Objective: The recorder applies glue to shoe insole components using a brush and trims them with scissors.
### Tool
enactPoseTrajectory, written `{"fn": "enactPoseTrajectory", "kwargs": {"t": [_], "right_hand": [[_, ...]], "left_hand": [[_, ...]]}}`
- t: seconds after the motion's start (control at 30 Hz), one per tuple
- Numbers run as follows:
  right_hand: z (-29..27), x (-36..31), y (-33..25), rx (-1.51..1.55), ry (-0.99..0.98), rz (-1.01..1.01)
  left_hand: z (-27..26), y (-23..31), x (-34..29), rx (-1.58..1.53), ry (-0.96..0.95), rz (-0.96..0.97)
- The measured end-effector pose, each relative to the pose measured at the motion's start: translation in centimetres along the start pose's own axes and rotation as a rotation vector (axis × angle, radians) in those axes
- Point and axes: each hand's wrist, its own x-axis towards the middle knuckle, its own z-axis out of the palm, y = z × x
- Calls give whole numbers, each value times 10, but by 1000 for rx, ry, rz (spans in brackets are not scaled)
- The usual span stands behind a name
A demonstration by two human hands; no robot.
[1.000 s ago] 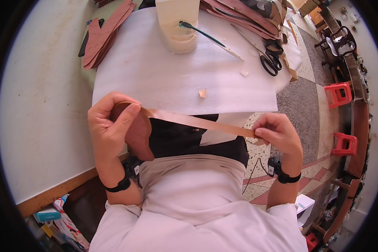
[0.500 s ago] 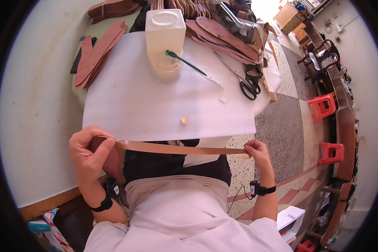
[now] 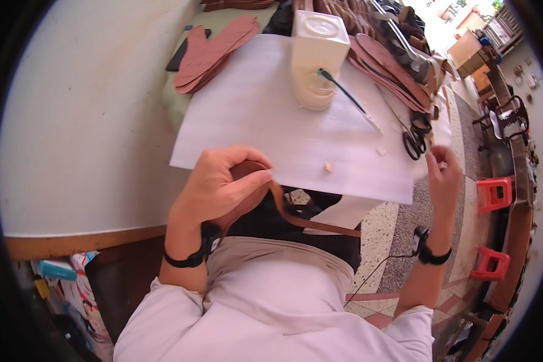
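Observation:
My left hand (image 3: 217,184) is closed in a pinch, thumb against fingers, near the front edge of the white work sheet. It holds a reddish-brown leather piece (image 3: 245,209), mostly hidden behind the hand. From the same pinch hangs a tan leather strip (image 3: 311,224), which sags and runs right across my lap with its far end loose. My right hand (image 3: 444,165) is raised at the right, beyond the sheet's edge, with its fingers drawn together. Something small and pale shows at its fingertips, too blurred to name. That hand is apart from the strip.
On the white sheet (image 3: 241,133) stand a translucent plastic container (image 3: 320,54) and, leaning from it, a dark green brush (image 3: 347,96). Black-handled scissors (image 3: 414,143) lie at the right. Stacked leather pieces (image 3: 214,54) lie at the back left, more (image 3: 392,69) at the back right. Red stools (image 3: 493,194) stand beyond.
The strip, earlier stretched between both hands, now hangs slack from the left. My right hand has let go of its end and moved up and away. The whole view has shifted.

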Motion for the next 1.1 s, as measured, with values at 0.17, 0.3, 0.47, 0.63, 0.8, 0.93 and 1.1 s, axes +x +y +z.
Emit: {"fn": "enactPoseTrajectory", "kwargs": {"t": [0.17,0.3,0.47,0.63,0.8,0.93,1.1], "right_hand": [[29,35,12,-94,-197,-100],[38,44,18,-173,-286,-24],[33,51,17,-171,-297,12],[27,53,-13,-318,-244,26],[16,49,-34,-418,-116,14],[3,39,-11,-230,-15,-15],[-7,27,37,376,-90,237]], "left_hand": [[0,3,-3,-74,-18,-14],[2,3,-8,-33,10,-61],[6,1,-6,-13,-3,-1],[12,0,-7,-63,7,51],[10,1,-10,-77,-13,-12],[10,4,-9,-64,-23,-36],[7,4,-7,-52,-37,-124]]}}
